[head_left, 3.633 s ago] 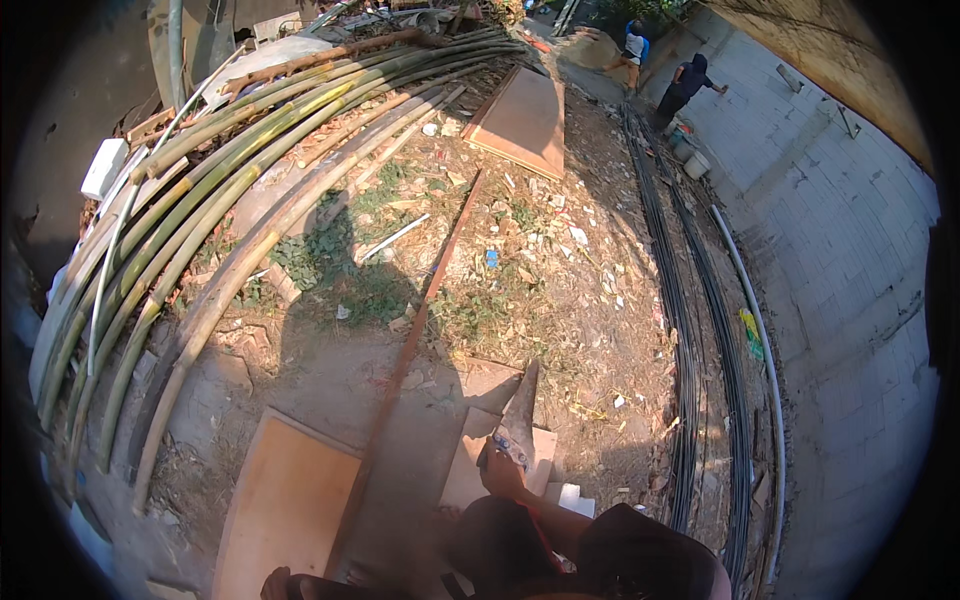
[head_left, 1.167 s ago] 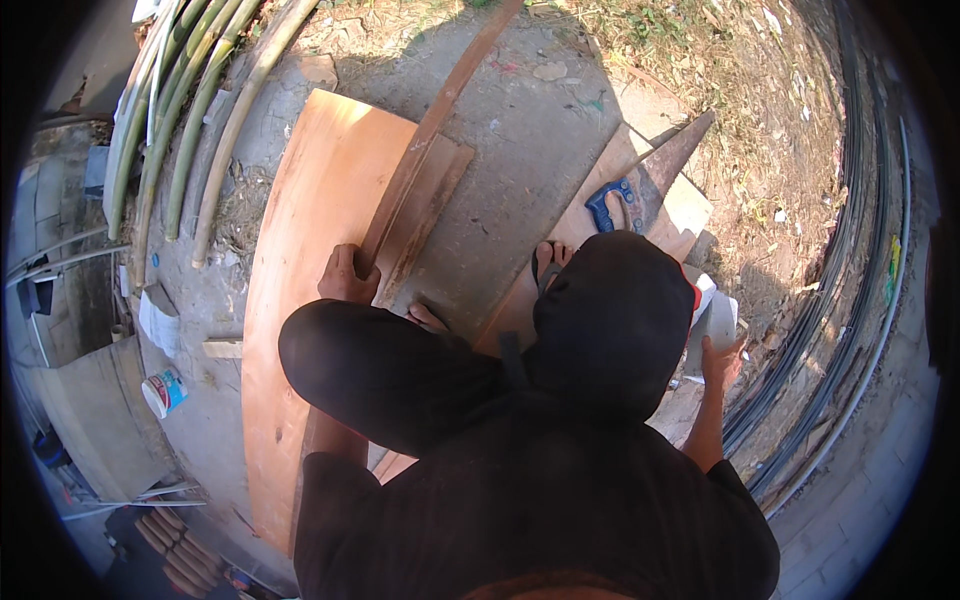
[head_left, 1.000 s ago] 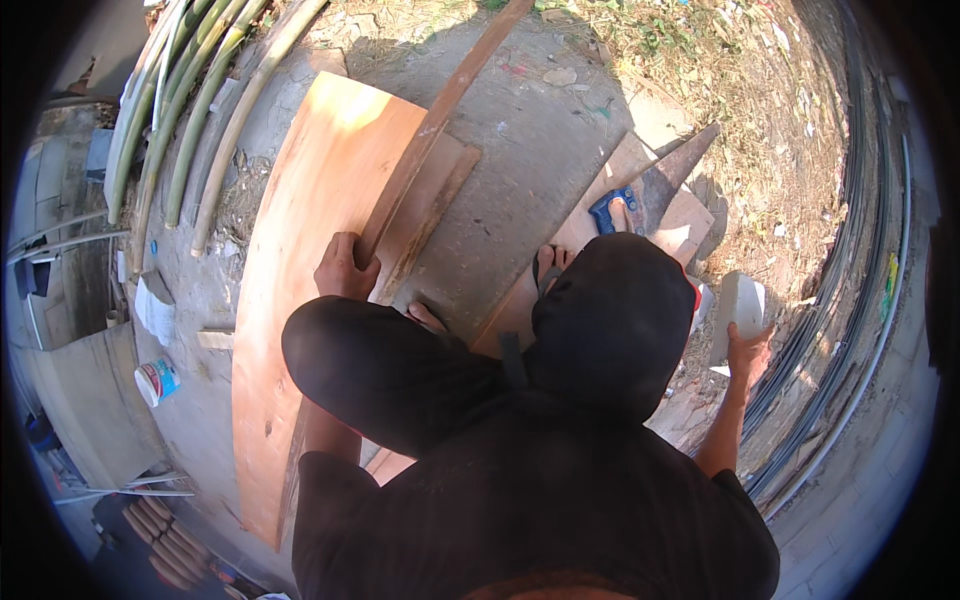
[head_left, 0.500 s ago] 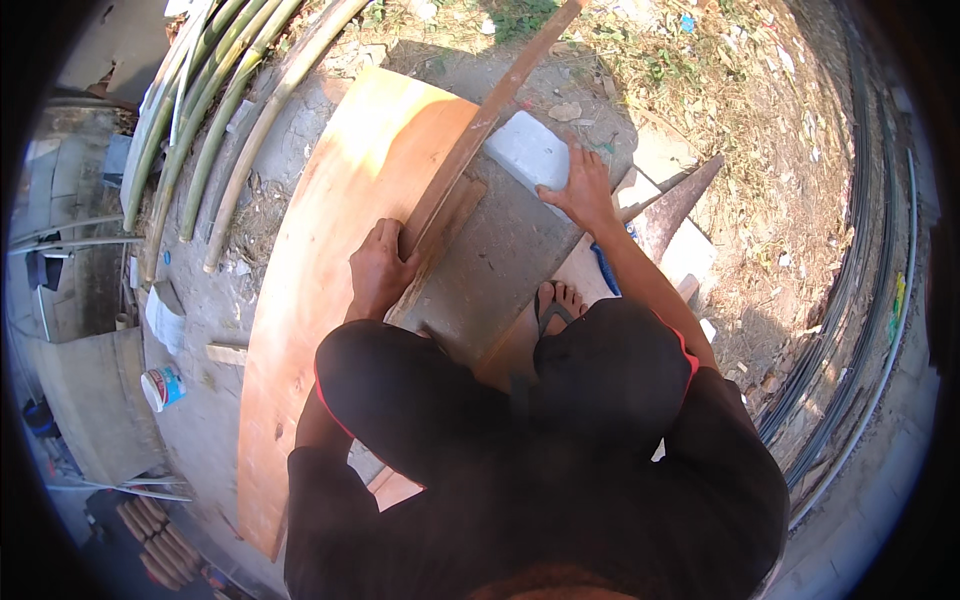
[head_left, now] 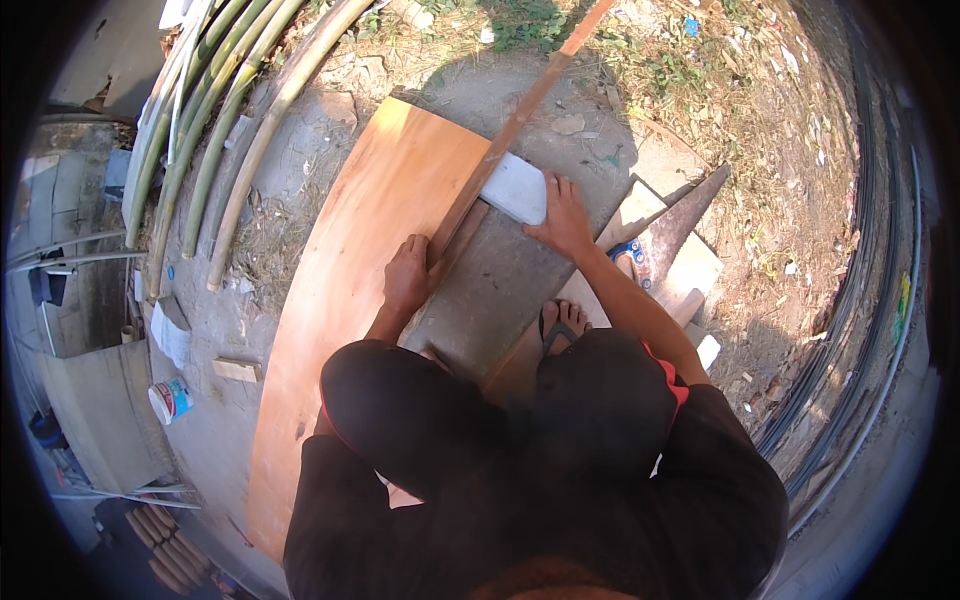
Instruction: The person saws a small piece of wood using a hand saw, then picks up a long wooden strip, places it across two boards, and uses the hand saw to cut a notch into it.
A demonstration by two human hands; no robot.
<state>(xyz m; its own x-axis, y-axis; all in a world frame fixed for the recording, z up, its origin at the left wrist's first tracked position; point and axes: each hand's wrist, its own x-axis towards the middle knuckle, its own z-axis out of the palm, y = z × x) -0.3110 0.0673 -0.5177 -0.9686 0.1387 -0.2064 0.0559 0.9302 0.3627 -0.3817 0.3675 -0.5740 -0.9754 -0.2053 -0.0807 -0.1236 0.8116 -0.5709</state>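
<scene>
A long, narrow brown wooden strip lies slantwise along the right edge of a broad, reddish wooden board. My left hand is closed over the strip's near end, at the board's edge. Farther right, my right hand grips the right end of a white block, thumb on the near side and fingers round the far corner. The block's left end meets the strip. What the block is made of, I cannot tell. A grey slab lies below the block, in front of my foot.
A handsaw with a blue handle lies on pale wood offcuts at the right. Bamboo poles rest at the far left, with a small tub nearer. Long dark rods run along the right side. My sandalled foot is near the slab.
My right hand and the white block have come nearer to me and slightly left. The board, strip and left hand sit lower and farther right in view, which has itself shifted a little.
</scene>
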